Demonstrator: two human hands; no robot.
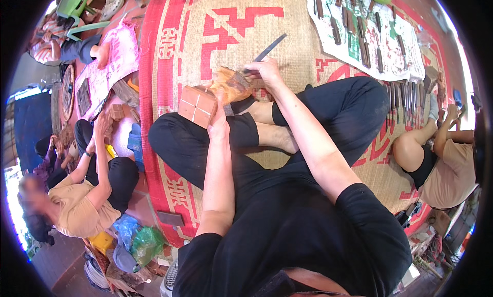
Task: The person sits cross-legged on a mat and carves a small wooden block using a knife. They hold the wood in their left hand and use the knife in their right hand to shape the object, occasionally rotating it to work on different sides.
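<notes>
Wood carving (pixel 232 84), a pale orange-brown piece on a squared reddish block base (pixel 198 106), is held above the crossed legs, over the woven red-patterned mat (pixel 215 35). The left hand (pixel 220 123) is closed around the piece from below. The right hand (pixel 265 71) is closed on one long flat chisel (pixel 268 51), whose blade end is set against the wood. The cut is best made shallow, with the piece braced firmly and the supporting fingers kept out of the blade's line. Many more chisels, too many to count surely, are laid on a printed cloth (pixel 398 53). Two other seated people are seen, one at each side.
</notes>
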